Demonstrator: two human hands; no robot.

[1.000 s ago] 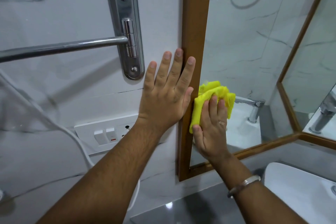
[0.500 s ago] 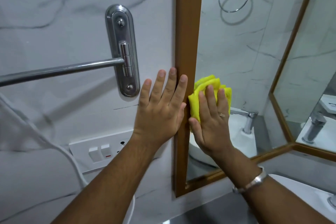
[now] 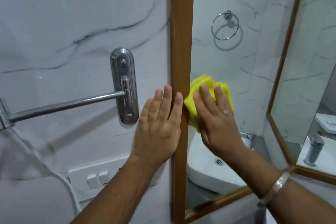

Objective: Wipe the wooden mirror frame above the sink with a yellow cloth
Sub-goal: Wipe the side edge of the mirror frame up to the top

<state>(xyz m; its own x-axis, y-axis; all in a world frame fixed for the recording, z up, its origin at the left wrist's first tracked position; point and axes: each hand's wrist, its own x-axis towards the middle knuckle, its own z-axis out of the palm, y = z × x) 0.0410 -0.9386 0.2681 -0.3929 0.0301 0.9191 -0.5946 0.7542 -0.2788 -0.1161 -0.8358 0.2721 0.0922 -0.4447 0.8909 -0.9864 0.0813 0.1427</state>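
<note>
The wooden mirror frame (image 3: pixel 181 42) runs as a brown vertical strip down the middle, with its bottom rail angling to the right. My right hand (image 3: pixel 216 120) presses a bunched yellow cloth (image 3: pixel 192 103) flat against the frame's inner edge and the mirror glass. My left hand (image 3: pixel 160 129) lies flat and open on the marble wall, its fingertips touching the frame's outer edge. Part of the cloth is hidden under my right palm.
A chrome towel bar (image 3: pixel 69 104) with its wall plate (image 3: pixel 124 85) juts out left of the frame. A white switch panel (image 3: pixel 98 178) and a white cable (image 3: pixel 69 187) sit below it. The mirror reflects a basin (image 3: pixel 205 169) and a towel ring (image 3: pixel 225 27).
My right hand and the cloth have slid upward along the frame's inner edge. The left hand stays flat on the wall beside the frame, and the view has tilted upward.
</note>
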